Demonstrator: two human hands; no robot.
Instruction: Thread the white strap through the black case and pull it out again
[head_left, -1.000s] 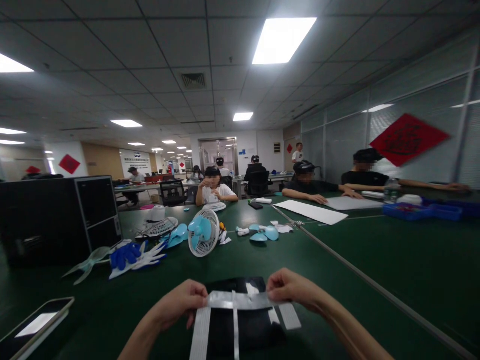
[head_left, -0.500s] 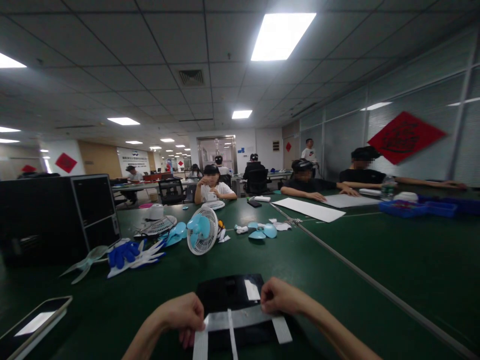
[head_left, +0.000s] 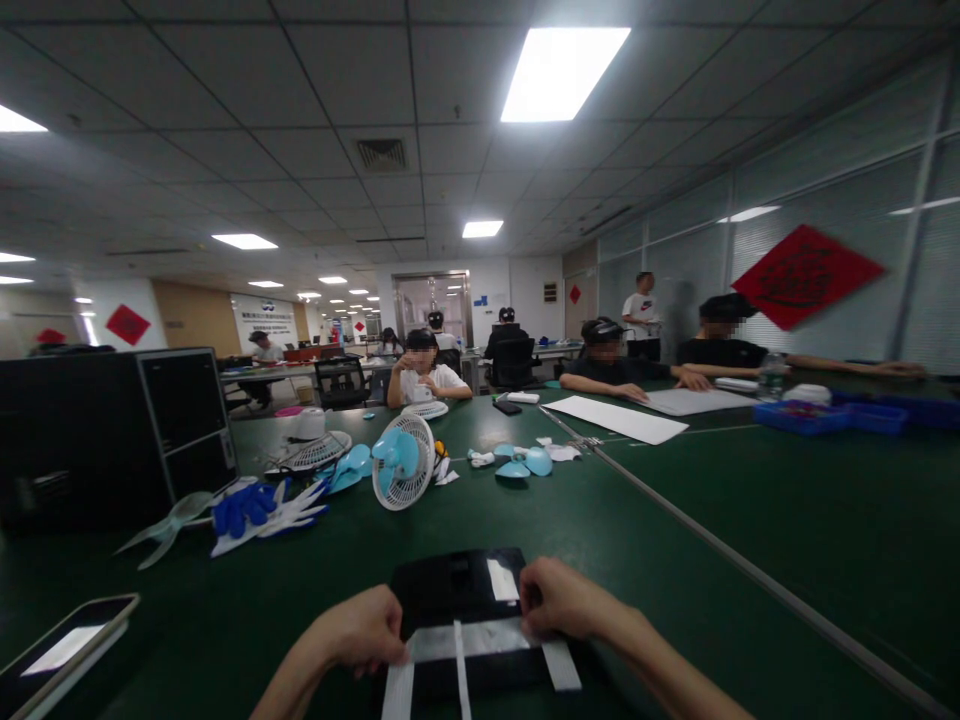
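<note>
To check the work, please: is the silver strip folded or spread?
Spread: the strip runs nearly straight from the left hand to the right hand.

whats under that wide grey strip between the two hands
A black panel shows above and below the grey strip and seems to run beneath it. Whatever lies directly under the strip is covered and can't be seen.

Dim room | bright ceiling panel (head_left: 566, 74) glare | edges stretched | hands (head_left: 564, 598) soft
</note>
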